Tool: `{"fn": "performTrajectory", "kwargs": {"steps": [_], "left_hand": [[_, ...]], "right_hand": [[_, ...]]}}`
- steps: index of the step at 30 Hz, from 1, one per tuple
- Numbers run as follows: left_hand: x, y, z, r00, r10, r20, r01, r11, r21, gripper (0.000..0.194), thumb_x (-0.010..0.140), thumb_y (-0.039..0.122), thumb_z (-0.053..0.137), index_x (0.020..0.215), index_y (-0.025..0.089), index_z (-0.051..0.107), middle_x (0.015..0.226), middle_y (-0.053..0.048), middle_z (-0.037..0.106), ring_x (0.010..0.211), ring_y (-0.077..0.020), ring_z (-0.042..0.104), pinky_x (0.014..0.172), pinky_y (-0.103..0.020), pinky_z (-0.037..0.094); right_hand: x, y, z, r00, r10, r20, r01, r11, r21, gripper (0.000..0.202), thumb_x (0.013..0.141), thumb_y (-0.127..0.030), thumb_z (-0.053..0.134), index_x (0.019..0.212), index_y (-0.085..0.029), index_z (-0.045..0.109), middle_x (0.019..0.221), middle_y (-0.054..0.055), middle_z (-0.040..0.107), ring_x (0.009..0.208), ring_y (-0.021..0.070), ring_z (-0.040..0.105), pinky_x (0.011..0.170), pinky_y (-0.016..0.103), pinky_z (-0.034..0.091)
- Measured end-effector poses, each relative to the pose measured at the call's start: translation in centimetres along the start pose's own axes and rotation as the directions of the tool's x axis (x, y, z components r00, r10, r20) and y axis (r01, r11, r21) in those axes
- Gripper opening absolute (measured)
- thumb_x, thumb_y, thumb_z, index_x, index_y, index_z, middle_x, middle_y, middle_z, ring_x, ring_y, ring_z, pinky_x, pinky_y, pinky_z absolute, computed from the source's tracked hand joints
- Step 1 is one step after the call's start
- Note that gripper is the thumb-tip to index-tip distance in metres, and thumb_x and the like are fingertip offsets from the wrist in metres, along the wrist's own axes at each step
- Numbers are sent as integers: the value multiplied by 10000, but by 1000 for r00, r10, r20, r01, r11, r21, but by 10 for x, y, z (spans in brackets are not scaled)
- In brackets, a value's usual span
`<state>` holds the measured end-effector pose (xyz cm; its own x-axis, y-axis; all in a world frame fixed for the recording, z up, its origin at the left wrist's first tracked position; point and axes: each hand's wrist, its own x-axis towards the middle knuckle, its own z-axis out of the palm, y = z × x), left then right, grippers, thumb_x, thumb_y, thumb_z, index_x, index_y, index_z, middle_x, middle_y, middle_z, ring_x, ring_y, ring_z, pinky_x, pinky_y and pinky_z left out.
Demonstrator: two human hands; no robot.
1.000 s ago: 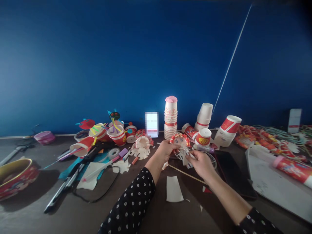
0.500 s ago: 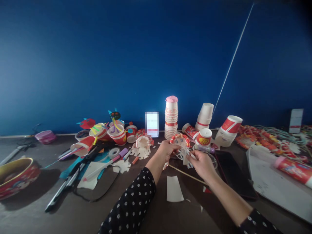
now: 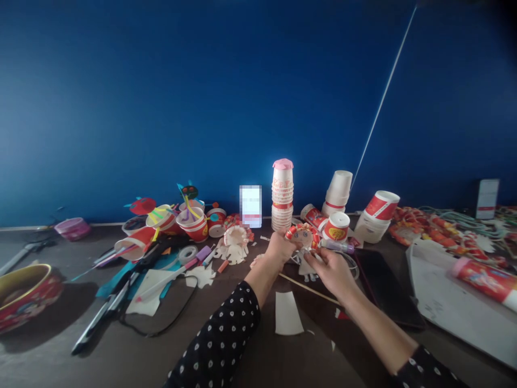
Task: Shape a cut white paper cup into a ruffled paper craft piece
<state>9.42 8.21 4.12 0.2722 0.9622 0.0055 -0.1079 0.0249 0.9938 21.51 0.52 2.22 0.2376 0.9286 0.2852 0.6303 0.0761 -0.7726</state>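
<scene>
A small paper doll [image 3: 300,237] with a drawn face and red-orange curls is between my hands, in front of a tall stack of paper cups. My left hand [image 3: 279,252] is closed on the left side of the doll's head, its fingertips partly hidden behind it. With thumb and fingers together, my right hand [image 3: 331,269] pinches the doll's white paper body near the neck. Small cut legs show beneath that body. Under my hands lies a thin wooden stick [image 3: 311,288], with a white paper piece [image 3: 288,313] nearer to me.
The cup stack [image 3: 282,196] stands behind the doll, with more cups [image 3: 336,226] to the right. A dark tablet-like slab [image 3: 390,288] lies beside my right forearm. Leftward are cut white paper [image 3: 235,245], a tape roll [image 3: 188,253], decorated cups [image 3: 194,223] and a box cutter [image 3: 105,310].
The doll has shifted slightly right and turned, so more of its white body and legs shows. My left hand has moved a little over its head. The view has shifted slightly.
</scene>
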Motion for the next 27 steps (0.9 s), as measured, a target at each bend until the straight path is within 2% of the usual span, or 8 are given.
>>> {"fn": "performTrajectory", "kwargs": {"steps": [4, 7, 15, 20, 23, 27], "left_hand": [[-5, 2, 5, 998, 55, 33, -56, 998, 23, 271, 558, -86, 624, 746, 109, 634, 620, 9, 624, 627, -133, 594, 607, -202, 456], [-5, 1, 5, 995, 72, 66, -76, 996, 52, 253, 545, -46, 684, 740, 105, 627, 612, 15, 608, 604, -126, 576, 601, -206, 447], [-1, -1, 2, 994, -62, 89, 55, 995, 87, 95, 640, 97, 707, 663, 108, 616, 478, 45, 510, 432, -72, 443, 458, -185, 347], [-8, 3, 5, 997, -41, 63, 38, 998, 48, 191, 527, 14, 737, 660, 107, 636, 535, 33, 570, 483, -87, 494, 519, -199, 401], [-8, 2, 5, 1000, -17, 20, 17, 1000, 6, 210, 522, -17, 706, 686, 104, 654, 587, 12, 614, 532, -110, 544, 562, -212, 434], [-5, -1, 5, 1000, -25, 4, 26, 999, -32, 217, 528, -17, 685, 703, 110, 663, 570, 14, 620, 512, -116, 554, 538, -213, 443]], "right_hand": [[2, 1, -1, 998, 28, -60, -27, 1000, 10, 342, 754, -501, 516, 760, -191, 659, 681, 31, 678, 644, 213, 600, 588, 272, 415], [2, 4, 0, 995, 68, -75, -61, 995, 84, 329, 737, -487, 520, 750, -187, 656, 678, 32, 679, 632, 210, 600, 566, 266, 419], [2, -2, -4, 977, 202, -61, -185, 960, 212, 307, 693, -454, 540, 709, -169, 652, 610, 10, 638, 605, 198, 572, 554, 264, 395], [2, -4, -5, 978, 205, -46, -189, 955, 227, 335, 674, -478, 563, 707, -157, 654, 610, 15, 635, 596, 191, 558, 548, 261, 382], [1, -4, -6, 981, 192, -15, -183, 955, 232, 313, 671, -461, 576, 706, -161, 659, 623, 6, 638, 598, 179, 555, 553, 253, 379], [1, -4, -7, 981, 194, 4, -190, 954, 231, 281, 657, -427, 596, 728, -166, 672, 620, -5, 635, 603, 169, 551, 573, 250, 376]]}}
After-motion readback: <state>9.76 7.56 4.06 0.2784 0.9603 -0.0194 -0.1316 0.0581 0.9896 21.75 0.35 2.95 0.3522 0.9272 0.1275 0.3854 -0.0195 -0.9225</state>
